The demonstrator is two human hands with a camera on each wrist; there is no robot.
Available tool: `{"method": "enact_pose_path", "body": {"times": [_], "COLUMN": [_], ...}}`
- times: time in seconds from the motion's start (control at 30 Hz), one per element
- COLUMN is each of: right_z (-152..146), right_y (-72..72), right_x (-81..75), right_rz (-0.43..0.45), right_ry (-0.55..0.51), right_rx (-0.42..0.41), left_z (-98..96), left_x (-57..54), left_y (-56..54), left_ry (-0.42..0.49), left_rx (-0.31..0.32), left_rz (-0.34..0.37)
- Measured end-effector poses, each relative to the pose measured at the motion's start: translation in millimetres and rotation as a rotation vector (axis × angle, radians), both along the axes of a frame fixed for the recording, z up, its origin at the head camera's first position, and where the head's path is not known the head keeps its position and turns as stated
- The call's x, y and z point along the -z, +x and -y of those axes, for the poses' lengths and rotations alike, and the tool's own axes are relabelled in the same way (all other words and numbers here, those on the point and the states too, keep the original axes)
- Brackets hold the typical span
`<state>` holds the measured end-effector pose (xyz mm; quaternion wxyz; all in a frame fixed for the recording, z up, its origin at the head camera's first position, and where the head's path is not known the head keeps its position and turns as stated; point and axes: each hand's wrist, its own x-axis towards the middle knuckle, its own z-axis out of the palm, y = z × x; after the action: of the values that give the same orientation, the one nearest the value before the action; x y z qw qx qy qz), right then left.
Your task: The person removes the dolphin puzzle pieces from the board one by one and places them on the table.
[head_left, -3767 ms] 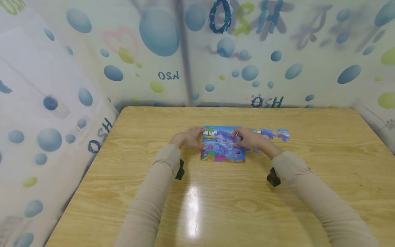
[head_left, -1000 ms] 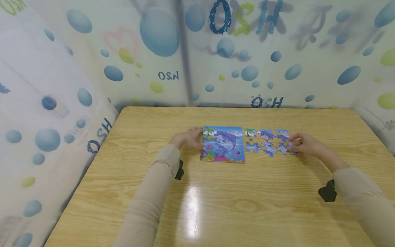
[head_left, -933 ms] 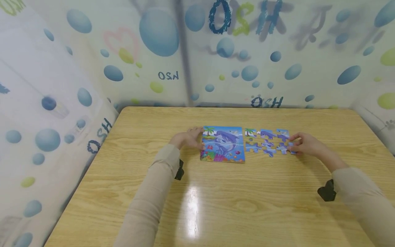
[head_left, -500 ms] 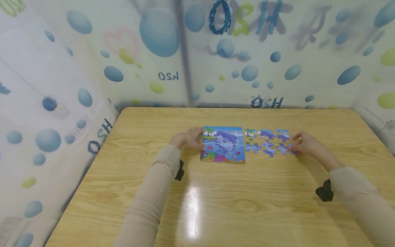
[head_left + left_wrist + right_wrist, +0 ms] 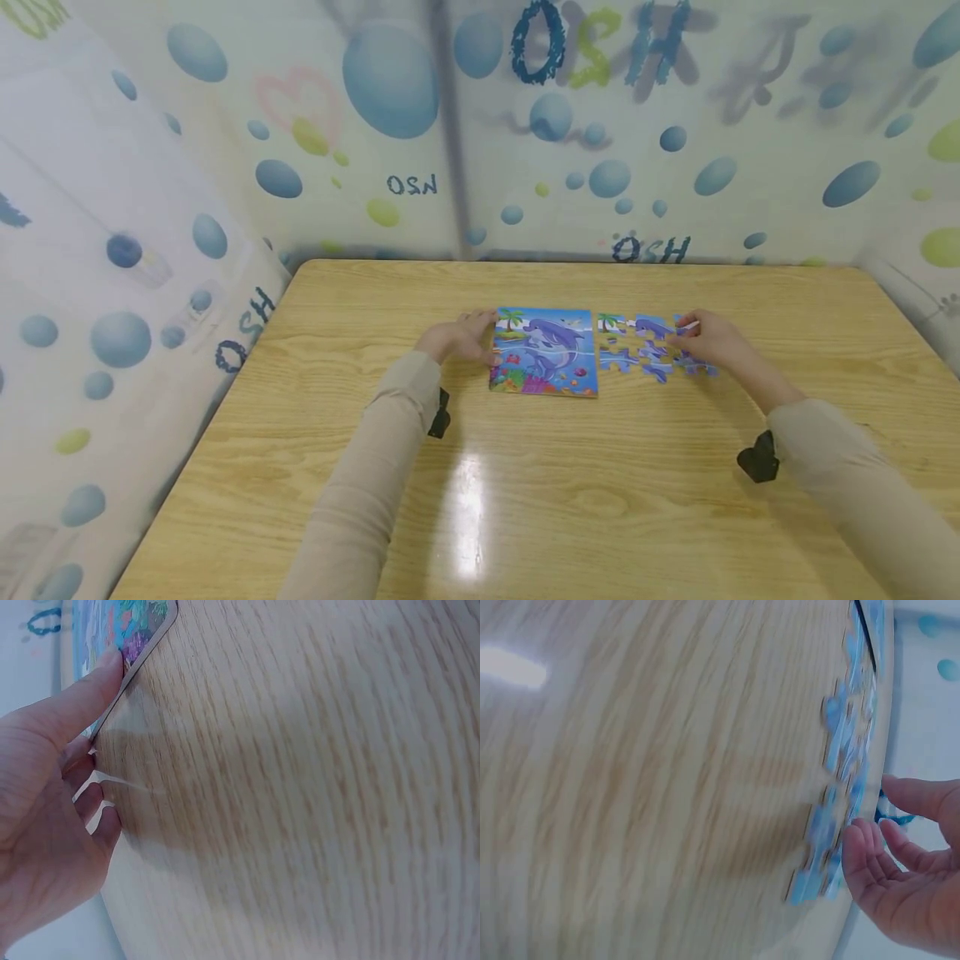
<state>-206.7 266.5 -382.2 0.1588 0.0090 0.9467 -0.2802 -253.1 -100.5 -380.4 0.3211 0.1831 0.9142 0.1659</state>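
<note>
In the head view a flat dolphin puzzle board [image 5: 544, 352] lies on the table, printed with a palm tree, sea and coral. My left hand [image 5: 459, 337] rests along its left edge. The left wrist view has the left thumb [image 5: 88, 696] over the board's edge, with the other fingers loosely bent. Right of the board lie several loose jigsaw pieces in rows, including a palm piece [image 5: 611, 323] and a dolphin piece [image 5: 652, 327]. My right hand [image 5: 708, 337] hovers at the upper right pieces, partly hiding them. In the right wrist view its thumb [image 5: 919, 796] and index finger stand apart.
The wooden table [image 5: 570, 492] reaches to a pale wall [image 5: 525, 150] with blue and green dots behind. Another wall flanks it on the left. A dark wrist camera [image 5: 759, 458] hangs below the right sleeve.
Earlier my right hand was over the board, then at the lower right pieces. Since then it has moved left and slightly up, over the upper right pieces. The left hand has stayed put.
</note>
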Motion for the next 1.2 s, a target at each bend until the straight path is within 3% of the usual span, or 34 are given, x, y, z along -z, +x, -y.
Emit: {"method": "enact_pose_path", "body": {"times": [0.47,0.7,0.97,1.2], "right_z": [74.0,105.3,141.9,172.3], "right_y": [-18.4,-28.8,-35.8,-33.8], "right_x": [-1.6,0.2,3.6,2.2], "right_rz": [-0.025,-0.024,-0.047,0.015], "right_ry": [-0.088,-0.162,-0.142,-0.146], "right_rx": [-0.116,-0.162,-0.234,-0.345], "left_z": [1.0,-0.2,-2.0,-2.4], "left_x": [0.9,-0.8,-0.6,0.6], "left_y": [-2.3,-3.0,-3.5,-8.3], "left_ry": [-0.059,-0.084,-0.091,-0.107], "left_rx": [0.07,0.072,0.073,0.068], "left_rz": [0.006,0.012,0.0,-0.006]}}
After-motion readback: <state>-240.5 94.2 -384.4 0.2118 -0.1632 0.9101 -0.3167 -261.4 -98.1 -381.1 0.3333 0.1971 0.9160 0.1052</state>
